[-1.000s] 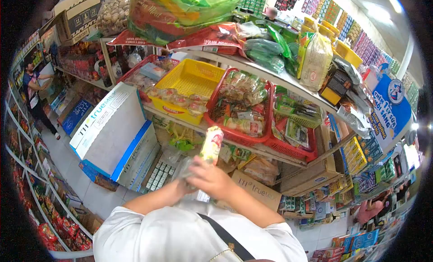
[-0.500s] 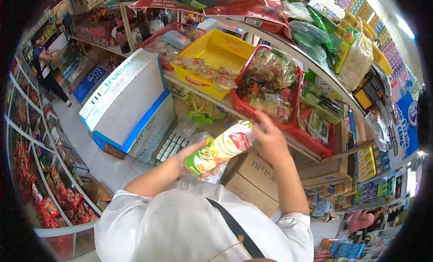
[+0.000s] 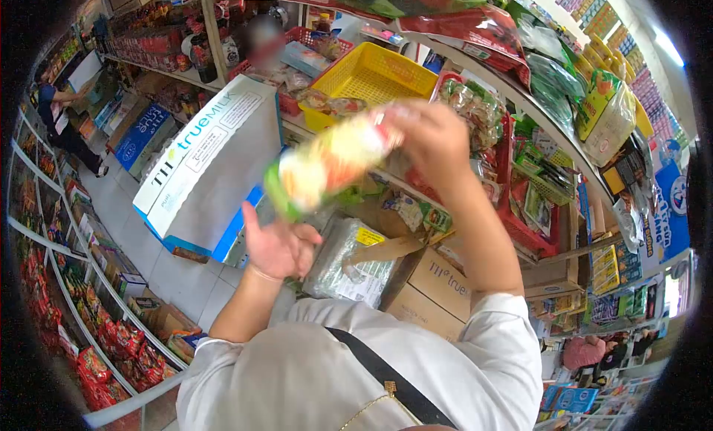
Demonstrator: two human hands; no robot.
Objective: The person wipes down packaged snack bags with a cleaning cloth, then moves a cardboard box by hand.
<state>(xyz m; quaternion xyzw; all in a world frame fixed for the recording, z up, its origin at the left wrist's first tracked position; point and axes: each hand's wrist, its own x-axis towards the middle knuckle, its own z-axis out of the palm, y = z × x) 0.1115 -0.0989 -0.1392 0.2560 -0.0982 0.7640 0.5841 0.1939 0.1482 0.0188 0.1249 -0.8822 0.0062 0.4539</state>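
Note:
My right hand (image 3: 433, 140) is closed around the upper end of a printed food packet (image 3: 330, 162), coloured green, pale yellow, white and red. The packet is blurred by motion and tilts down to the left, in front of the yellow basket. Below its green end, my left hand (image 3: 281, 247) is held palm up with fingers apart, holding nothing. A large TH true MILK carton (image 3: 212, 145), its inside facing me, stands to the left of both hands.
A yellow basket (image 3: 371, 71) and a red basket (image 3: 512, 201) of packets sit on the shelf ahead. Below are a plastic-wrapped bundle (image 3: 338, 271) and a brown carton (image 3: 427, 294). Another person (image 3: 63, 115) stands in the far-left aisle. Curved racks line the left side.
My left hand has let go of the packet and opened. My right hand now grips its upper end and has lifted it up and to the left.

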